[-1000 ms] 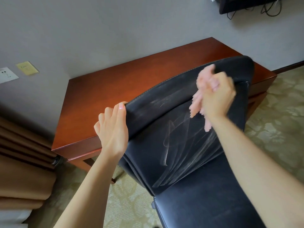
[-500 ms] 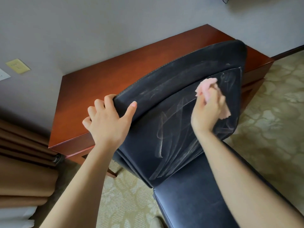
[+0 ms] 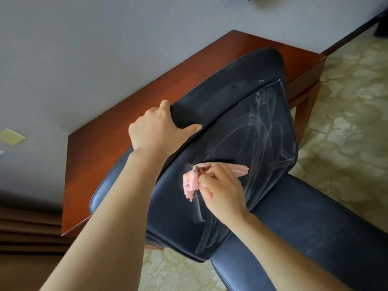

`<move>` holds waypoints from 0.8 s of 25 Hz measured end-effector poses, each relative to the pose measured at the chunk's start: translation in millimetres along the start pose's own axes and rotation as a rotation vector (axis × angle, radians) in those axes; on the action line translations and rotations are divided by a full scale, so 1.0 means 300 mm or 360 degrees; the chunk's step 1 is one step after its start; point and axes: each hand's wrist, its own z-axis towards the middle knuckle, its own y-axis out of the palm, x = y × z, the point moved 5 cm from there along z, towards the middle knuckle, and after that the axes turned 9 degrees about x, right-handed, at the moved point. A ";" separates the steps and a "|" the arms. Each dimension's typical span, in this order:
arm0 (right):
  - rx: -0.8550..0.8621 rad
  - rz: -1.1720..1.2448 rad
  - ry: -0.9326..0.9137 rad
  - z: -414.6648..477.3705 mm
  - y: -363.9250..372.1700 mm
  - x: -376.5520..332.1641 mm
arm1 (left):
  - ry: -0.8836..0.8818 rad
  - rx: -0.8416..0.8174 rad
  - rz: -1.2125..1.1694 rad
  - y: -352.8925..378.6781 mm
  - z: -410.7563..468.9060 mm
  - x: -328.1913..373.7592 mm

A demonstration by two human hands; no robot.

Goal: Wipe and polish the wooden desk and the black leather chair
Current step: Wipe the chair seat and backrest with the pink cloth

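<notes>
One black leather chair (image 3: 241, 114) sits before one wooden table (image 3: 105, 156) at its eleven o'clock. The left hand (image 3: 155, 127) has its fingers grasping the backrest's top edge, while the right hand (image 3: 222, 190), at five o'clock from it, pinches one pink cloth (image 3: 192, 181) against the streaked backrest

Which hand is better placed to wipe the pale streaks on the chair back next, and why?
The right hand. It holds the pink cloth against the chair back, near the streaks. The left hand grips the chair back's top edge, steadying it, and holds no cloth.
</notes>
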 end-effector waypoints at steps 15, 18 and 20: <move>0.0776 -0.0249 0.1133 0.345 -0.163 0.500 | -0.0010 0.0284 0.0147 0.049 0.031 0.042; 0.0684 -0.0418 0.1369 0.406 -0.182 0.580 | -0.0008 0.0271 0.0151 0.057 0.035 0.035; 0.0566 -0.0411 0.1216 0.377 -0.149 0.512 | -0.0007 0.0275 0.0151 0.061 0.039 0.037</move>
